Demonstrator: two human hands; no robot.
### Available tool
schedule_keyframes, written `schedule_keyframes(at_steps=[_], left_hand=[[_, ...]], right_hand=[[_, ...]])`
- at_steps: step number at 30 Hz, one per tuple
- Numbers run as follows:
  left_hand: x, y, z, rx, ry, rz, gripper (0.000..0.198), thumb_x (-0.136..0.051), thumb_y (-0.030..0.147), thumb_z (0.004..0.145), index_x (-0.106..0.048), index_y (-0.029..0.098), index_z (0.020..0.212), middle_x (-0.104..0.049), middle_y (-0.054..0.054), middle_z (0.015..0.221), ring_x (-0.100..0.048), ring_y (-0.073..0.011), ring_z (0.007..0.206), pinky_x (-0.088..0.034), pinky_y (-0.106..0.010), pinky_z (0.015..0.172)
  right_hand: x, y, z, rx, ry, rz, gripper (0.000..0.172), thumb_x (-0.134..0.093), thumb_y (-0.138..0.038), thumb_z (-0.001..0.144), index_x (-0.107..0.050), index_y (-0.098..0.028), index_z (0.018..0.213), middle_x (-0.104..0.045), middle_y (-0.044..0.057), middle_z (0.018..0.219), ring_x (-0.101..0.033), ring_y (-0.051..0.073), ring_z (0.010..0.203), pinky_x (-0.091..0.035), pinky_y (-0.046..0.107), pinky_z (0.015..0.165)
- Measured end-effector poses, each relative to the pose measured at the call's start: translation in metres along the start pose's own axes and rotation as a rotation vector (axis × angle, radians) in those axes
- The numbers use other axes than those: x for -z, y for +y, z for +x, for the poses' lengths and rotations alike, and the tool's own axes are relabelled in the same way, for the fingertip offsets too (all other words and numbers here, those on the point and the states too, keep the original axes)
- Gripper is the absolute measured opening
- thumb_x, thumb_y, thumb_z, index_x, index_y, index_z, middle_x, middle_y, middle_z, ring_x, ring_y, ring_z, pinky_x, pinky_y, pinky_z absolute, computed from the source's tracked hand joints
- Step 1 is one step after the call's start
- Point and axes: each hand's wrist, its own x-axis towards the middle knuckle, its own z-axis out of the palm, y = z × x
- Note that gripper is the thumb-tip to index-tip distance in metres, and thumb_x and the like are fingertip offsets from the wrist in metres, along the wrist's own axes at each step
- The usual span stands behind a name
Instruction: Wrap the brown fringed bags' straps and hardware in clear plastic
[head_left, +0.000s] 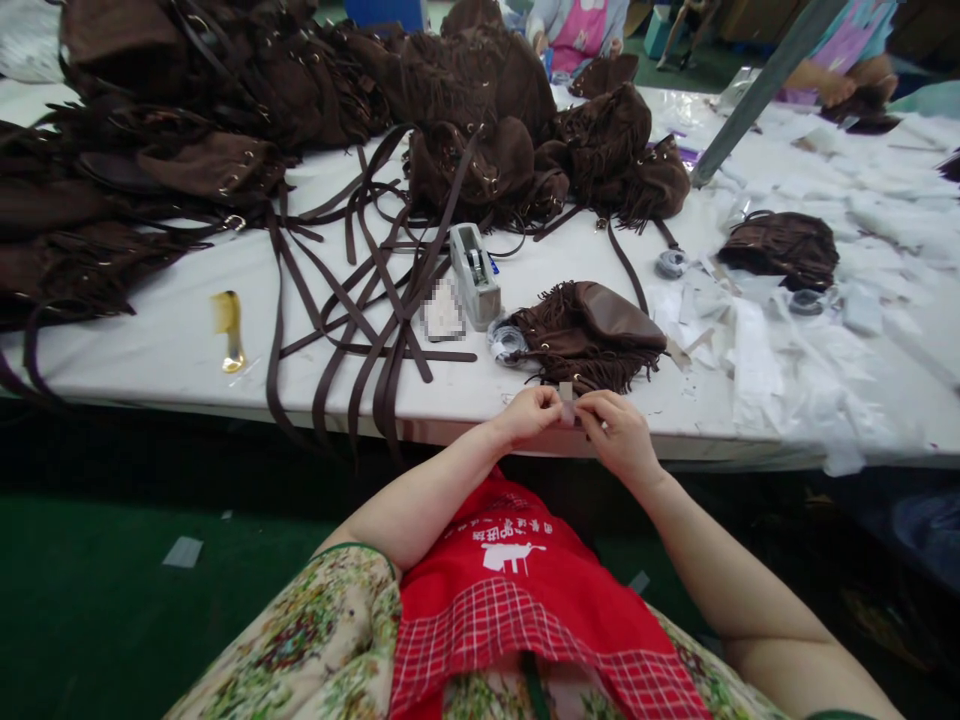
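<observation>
My left hand and my right hand meet at the table's front edge. Both are closed, with fingertips pinching a small pale flat piece between them; its print or kind is too blurred to make out. Just beyond them a dark brown fringed bag lies on its side. A coil of wrapped strap sits at that bag's left end. A grey tape dispenser stands to the left of the coil, beside a blurred whitish stack.
Loose brown straps hang over the front edge at left. A yellowish comb lies farther left. Brown bags are heaped behind. Another fringed bag and crumpled white wrapping cover the right. A slanted metal pole rises there; co-workers sit opposite.
</observation>
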Motion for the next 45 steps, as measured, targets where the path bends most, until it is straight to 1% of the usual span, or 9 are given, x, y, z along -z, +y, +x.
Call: schedule_keyframes(at_steps=[5,9,14,16,22,32,36,40,45], left_hand=[[0.0,0.0,-0.003,-0.008,-0.019,0.032,0.033,-0.065,0.043,0.069,-0.049,0.015,0.06,-0.044,0.005,0.056,-0.037,-0.0069,0.055,-0.027,-0.021,0.053],[0.003,0.003,-0.001,0.093,0.046,-0.111,0.037,-0.067,0.048,0.065,-0.049,0.015,0.063,-0.044,0.006,0.056,-0.035,-0.0062,0.052,-0.026,-0.021,0.052],[0.003,0.006,0.0,0.105,0.065,-0.164,0.04,-0.069,0.05,0.062,-0.05,0.015,0.063,-0.047,0.005,0.058,-0.039,-0.0072,0.055,-0.029,-0.021,0.054],[0.003,0.004,0.0,0.093,0.052,-0.153,0.039,-0.069,0.05,0.063,-0.05,0.015,0.062,-0.047,0.005,0.057,-0.039,-0.0071,0.054,-0.029,-0.021,0.053],[0.0,-0.001,-0.002,0.024,0.074,0.031,0.029,-0.063,0.042,0.07,-0.052,0.015,0.063,-0.045,0.006,0.056,-0.037,-0.0073,0.054,-0.028,-0.021,0.053],[0.0,0.0,-0.009,-0.03,0.04,0.071,0.025,-0.065,0.035,0.069,-0.049,0.015,0.067,-0.045,0.006,0.06,-0.038,-0.0074,0.056,-0.028,-0.02,0.053],[0.0,-0.002,-0.009,-0.097,0.001,0.18,0.022,-0.062,0.033,0.072,-0.05,0.016,0.066,-0.044,0.006,0.058,-0.038,-0.008,0.056,-0.028,-0.021,0.053],[0.003,-0.002,-0.01,-0.132,-0.053,0.237,0.023,-0.062,0.036,0.073,-0.053,0.016,0.068,-0.047,0.005,0.061,-0.041,-0.0087,0.058,-0.031,-0.021,0.055],[0.0,0.001,-0.011,-0.037,0.078,0.33,0.028,-0.064,0.043,0.072,-0.057,0.016,0.069,-0.051,0.004,0.061,-0.043,-0.01,0.058,-0.03,-0.022,0.053]], right_hand=[[-0.01,0.008,0.009,-0.114,0.031,0.045,0.014,-0.049,-0.025,0.087,-0.059,-0.02,0.079,-0.063,0.006,0.079,-0.059,0.02,0.077,-0.047,0.033,0.073],[0.01,0.0,0.008,-0.055,0.096,0.129,0.016,-0.046,-0.016,0.085,-0.06,-0.02,0.093,-0.063,0.008,0.093,-0.059,0.02,0.086,-0.048,0.034,0.078],[0.027,-0.019,-0.003,0.244,-0.181,0.023,0.023,-0.055,-0.011,0.078,-0.065,-0.023,0.094,-0.059,0.007,0.118,-0.051,0.025,0.114,-0.041,0.041,0.097],[0.023,-0.021,-0.006,0.258,-0.17,0.01,0.018,-0.055,-0.014,0.082,-0.065,-0.024,0.092,-0.062,0.006,0.114,-0.053,0.023,0.11,-0.041,0.04,0.096],[0.002,-0.004,0.006,-0.029,0.007,0.086,0.011,-0.056,-0.027,0.086,-0.064,-0.021,0.08,-0.067,0.005,0.082,-0.061,0.02,0.082,-0.046,0.034,0.079],[0.004,0.013,0.026,-0.456,-0.246,0.354,0.028,-0.068,-0.045,0.071,-0.063,-0.017,0.076,-0.064,0.002,0.066,-0.057,0.014,0.057,-0.046,0.025,0.051],[0.011,0.018,0.037,-0.491,-0.385,0.461,0.036,-0.075,-0.039,0.063,-0.066,-0.015,0.089,-0.068,0.003,0.074,-0.058,0.013,0.055,-0.045,0.023,0.046],[0.014,0.017,0.039,-0.504,-0.496,0.531,0.03,-0.073,-0.04,0.066,-0.067,-0.014,0.079,-0.069,0.005,0.07,-0.062,0.015,0.057,-0.046,0.023,0.046],[0.012,0.019,0.034,-0.527,-0.413,0.528,0.032,-0.072,-0.045,0.067,-0.069,-0.014,0.076,-0.07,0.006,0.068,-0.063,0.016,0.058,-0.047,0.024,0.049]])
